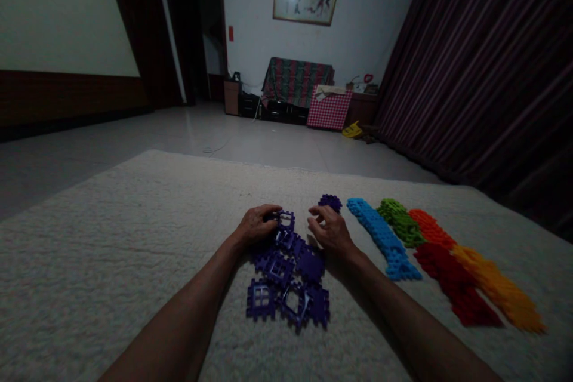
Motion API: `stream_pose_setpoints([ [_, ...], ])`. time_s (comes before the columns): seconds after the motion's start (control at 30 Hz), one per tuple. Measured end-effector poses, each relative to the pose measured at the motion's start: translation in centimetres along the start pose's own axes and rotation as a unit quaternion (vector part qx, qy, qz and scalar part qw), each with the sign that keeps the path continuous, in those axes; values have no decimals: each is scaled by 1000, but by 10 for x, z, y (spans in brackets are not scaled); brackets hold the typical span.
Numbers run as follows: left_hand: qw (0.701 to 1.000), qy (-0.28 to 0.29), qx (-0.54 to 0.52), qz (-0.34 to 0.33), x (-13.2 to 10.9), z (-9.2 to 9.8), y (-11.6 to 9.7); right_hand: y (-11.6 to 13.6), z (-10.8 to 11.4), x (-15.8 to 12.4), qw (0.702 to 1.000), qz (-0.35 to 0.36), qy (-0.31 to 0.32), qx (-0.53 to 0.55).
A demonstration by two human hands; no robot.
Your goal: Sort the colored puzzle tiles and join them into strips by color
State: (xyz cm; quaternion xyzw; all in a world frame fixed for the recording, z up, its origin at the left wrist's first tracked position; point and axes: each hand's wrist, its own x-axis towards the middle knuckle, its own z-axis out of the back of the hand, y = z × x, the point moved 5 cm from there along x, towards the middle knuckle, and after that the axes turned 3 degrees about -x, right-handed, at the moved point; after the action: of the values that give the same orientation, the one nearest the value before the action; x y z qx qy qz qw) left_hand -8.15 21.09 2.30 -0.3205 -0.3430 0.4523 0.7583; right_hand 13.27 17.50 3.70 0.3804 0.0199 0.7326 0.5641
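Note:
Several purple interlocking plastic tiles (286,286) lie in a loose heap on a white carpet (134,262) in front of me. My left hand (256,225) is curled at the heap's far left, its fingertips closed on a purple tile (285,219). My right hand (330,228) hovers at the heap's far right with thumb and fingers pinched together; what it holds, if anything, I cannot make out. A short stack of purple tiles (330,202) sits just beyond the right hand.
Rows of sorted tiles lie to the right: blue (382,237), green (400,221), orange-red (430,228), red (456,286), orange (501,289). Beyond the carpet is bare tiled floor, a covered bench (295,86) at the far wall, and a dark curtain (483,71) on the right.

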Motion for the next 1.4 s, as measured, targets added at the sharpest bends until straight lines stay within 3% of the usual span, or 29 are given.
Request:
stream_pose_setpoints([
  [0.1, 999, 1, -38, -2, -1, 0, -2, 12, -14, -10, 998, -38, 42, 35],
  [0.37, 995, 7, -84, -43, -1, -9, -9, 19, -31, -6, 984, -116, 44, 131],
  [0.47, 995, 0, -100, -30, 0, -10, -6, 14, -27, -6, 981, -126, 17, 149],
  [0.67, 983, -65, -170, 18, 2, 0, 6, -17, -10, -10, 971, -174, -103, 128],
  [0.83, 965, -101, -234, 58, 4, 4, 16, -25, -19, -6, 980, -145, -102, 86],
  [1.13, 960, -136, -229, 82, -4, -4, 15, -19, -20, -6, 978, -164, -101, 85],
  [1.3, 989, -123, -71, 50, -12, -11, 4, -17, -15, -10, 975, -168, -87, 112],
  [1.4, 994, -95, -32, 35, -14, -17, -6, -17, -11, -16, 975, -168, -74, 128],
])
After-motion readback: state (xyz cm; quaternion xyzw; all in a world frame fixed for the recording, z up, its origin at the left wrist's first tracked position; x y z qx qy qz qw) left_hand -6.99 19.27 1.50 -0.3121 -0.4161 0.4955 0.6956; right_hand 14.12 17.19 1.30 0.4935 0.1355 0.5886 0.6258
